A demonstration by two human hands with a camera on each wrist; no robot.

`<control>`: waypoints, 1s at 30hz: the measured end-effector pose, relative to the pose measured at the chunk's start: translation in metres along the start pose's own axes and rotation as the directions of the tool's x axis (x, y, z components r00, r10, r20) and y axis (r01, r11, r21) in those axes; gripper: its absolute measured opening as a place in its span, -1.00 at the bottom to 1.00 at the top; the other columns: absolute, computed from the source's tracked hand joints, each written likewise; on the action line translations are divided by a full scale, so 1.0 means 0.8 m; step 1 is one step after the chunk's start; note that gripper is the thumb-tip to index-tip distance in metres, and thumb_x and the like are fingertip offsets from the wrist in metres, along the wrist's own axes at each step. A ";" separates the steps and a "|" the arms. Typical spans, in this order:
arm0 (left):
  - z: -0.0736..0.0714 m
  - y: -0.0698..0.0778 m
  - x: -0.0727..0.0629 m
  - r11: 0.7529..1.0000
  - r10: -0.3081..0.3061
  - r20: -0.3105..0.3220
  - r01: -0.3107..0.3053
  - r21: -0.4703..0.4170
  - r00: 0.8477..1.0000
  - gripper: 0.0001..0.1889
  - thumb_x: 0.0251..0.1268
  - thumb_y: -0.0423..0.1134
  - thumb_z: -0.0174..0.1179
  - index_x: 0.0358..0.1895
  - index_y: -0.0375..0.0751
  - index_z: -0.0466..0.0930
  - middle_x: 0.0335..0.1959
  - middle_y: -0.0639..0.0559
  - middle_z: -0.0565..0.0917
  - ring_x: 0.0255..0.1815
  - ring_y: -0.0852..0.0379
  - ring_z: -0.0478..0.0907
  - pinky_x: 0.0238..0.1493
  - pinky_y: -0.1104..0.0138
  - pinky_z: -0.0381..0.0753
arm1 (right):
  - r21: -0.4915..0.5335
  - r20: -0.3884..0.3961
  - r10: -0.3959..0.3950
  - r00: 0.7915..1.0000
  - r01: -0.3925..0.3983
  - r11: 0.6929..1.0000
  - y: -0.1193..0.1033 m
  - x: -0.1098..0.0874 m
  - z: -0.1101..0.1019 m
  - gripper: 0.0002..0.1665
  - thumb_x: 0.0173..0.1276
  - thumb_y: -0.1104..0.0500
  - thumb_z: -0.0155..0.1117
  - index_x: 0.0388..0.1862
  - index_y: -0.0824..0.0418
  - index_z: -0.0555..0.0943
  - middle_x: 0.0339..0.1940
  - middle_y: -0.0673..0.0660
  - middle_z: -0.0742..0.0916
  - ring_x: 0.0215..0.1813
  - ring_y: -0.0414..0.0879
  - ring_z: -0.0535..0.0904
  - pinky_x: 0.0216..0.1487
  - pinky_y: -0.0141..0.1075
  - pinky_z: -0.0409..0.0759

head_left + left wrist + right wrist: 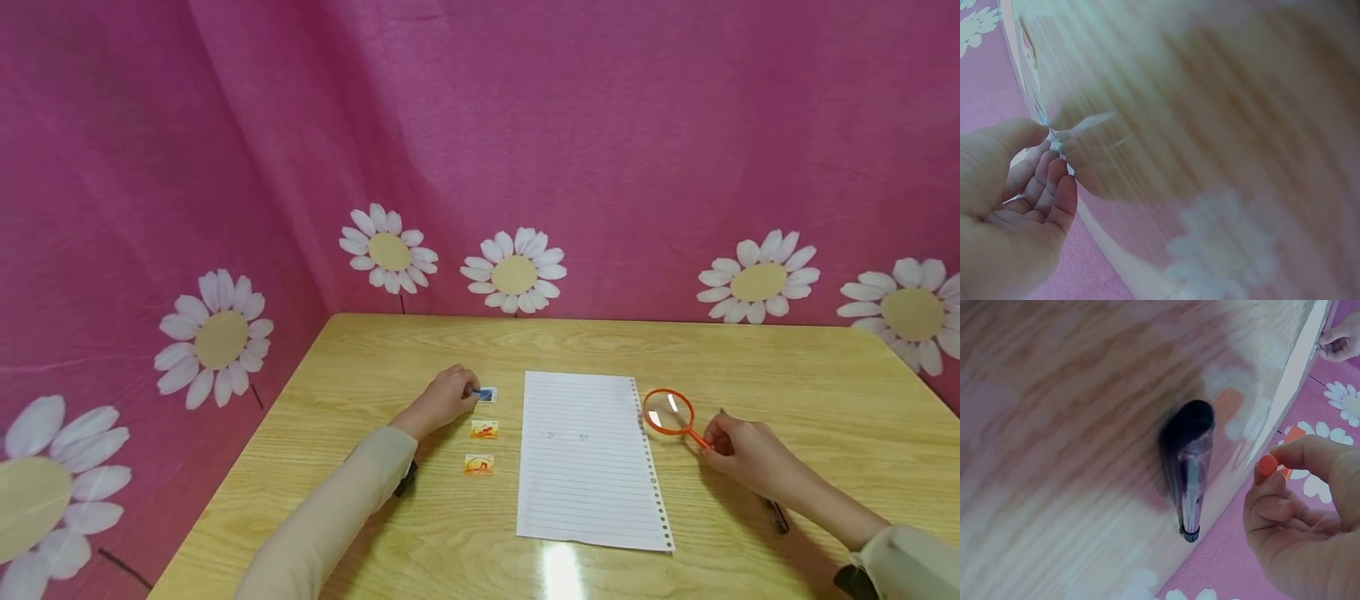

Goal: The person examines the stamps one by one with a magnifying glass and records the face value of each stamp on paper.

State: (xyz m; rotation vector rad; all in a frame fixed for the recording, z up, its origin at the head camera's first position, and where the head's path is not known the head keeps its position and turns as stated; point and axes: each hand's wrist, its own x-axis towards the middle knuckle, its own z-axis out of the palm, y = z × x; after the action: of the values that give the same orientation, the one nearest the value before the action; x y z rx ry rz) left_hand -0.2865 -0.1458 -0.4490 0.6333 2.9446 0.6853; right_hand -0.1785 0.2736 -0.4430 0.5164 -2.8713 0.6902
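Observation:
My left hand (444,400) reaches to the top of a column of small picture stamps, its thumb and fingertips pinching the edge of the blue stamp (487,395). In the left wrist view that hand (1022,194) has thumb and fingers together at the tabletop; the stamp itself is hard to make out there. Below it lie two yellow-orange stamps, one middle (483,430) and one nearest (478,465). My right hand (750,454) pinches the handle of an orange-rimmed magnifying glass (693,436). Its lens is beside the right edge of a lined sheet (585,492).
A pen (1192,475) with a black cap lies on the wooden table (420,342), partly under my right forearm in the head view. Faint handwriting marks the sheet. A pink curtain (600,150) with daisies stands behind and left of the table.

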 end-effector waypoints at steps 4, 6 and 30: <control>0.000 0.000 0.000 1.000 -0.004 -0.002 0.004 -0.003 1.000 -0.90 0.35 -0.35 0.19 -0.15 -0.30 0.61 -0.26 -0.08 0.54 -0.28 0.13 0.41 -0.10 0.24 0.53 | -0.025 -0.025 -0.032 0.999 0.032 0.999 -0.003 0.003 0.001 -0.74 0.07 0.33 0.46 -0.47 0.20 0.49 -0.62 -0.09 0.52 -0.54 -0.45 0.24 -0.53 -0.45 0.29; 0.000 0.000 0.000 1.000 -0.002 -0.001 0.002 0.003 1.000 -0.90 0.36 -0.35 0.18 -0.15 -0.29 0.61 -0.26 -0.07 0.54 -0.29 0.13 0.40 -0.11 0.25 0.52 | -0.033 -0.033 -0.053 0.998 0.052 0.998 -0.003 0.005 0.002 -0.74 0.07 0.33 0.47 -0.48 0.20 0.50 -0.62 -0.10 0.51 -0.54 -0.45 0.23 -0.54 -0.45 0.28; 0.002 -0.007 0.002 0.999 0.048 -0.007 -0.047 0.017 0.999 -0.89 0.37 -0.36 0.15 -0.15 -0.31 0.62 -0.26 -0.08 0.55 -0.30 0.15 0.39 -0.13 0.28 0.52 | -0.026 0.018 -0.100 0.995 0.100 0.995 -0.021 0.032 0.005 -0.75 0.12 0.28 0.46 -0.46 0.18 0.50 -0.61 -0.09 0.46 -0.52 -0.40 0.21 -0.52 -0.46 0.25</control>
State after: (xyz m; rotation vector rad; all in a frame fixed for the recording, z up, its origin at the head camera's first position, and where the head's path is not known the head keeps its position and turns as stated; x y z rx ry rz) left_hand -0.2901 -0.1488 -0.4528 0.7058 2.9547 0.6687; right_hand -0.1961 0.2499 -0.4341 0.6605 -2.8429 0.6336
